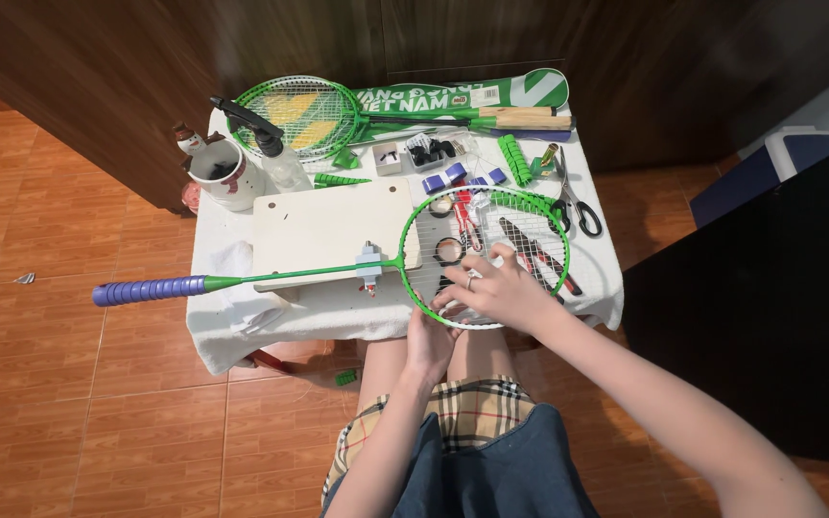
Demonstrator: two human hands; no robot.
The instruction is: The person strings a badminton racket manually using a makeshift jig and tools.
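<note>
**Mia:** The big green racket is lying across the small desk. Its purple handle is sticking way out past the left edge, over the floor. I think a bump could be swinging it round and knocking things off.

**Ben:** And the round string part is hanging over the front edge, close to the person's knees. The right hand is resting on top of the strings, fingers curled and pressing down. Its grip is partly closed, but I cannot tell if it is pinching a string.

**Mia:** The left hand is coming up from under the frame. It is cupping the rim from below. I cannot tell how tight it is holding.

**Ben:** If the fingers are pulling too hard, I think a string could be snapping or slipping loose.

**Mia:** The desk is very crowded too. A wooden board is sitting under the racket's thin shaft. A second green racket and its long cover are lying at the back.

**Ben:** A snowman mug and a spray bottle are standing near the left back corner. The bottle could be tipping over.

**Mia:** Scissors are lying by the right edge, near the hand. Sharp things that close could be poking someone.

**Ben:** A white cloth is covering the desk. The floor is orange-brown tile, and dark wood panels are standing behind.
</note>
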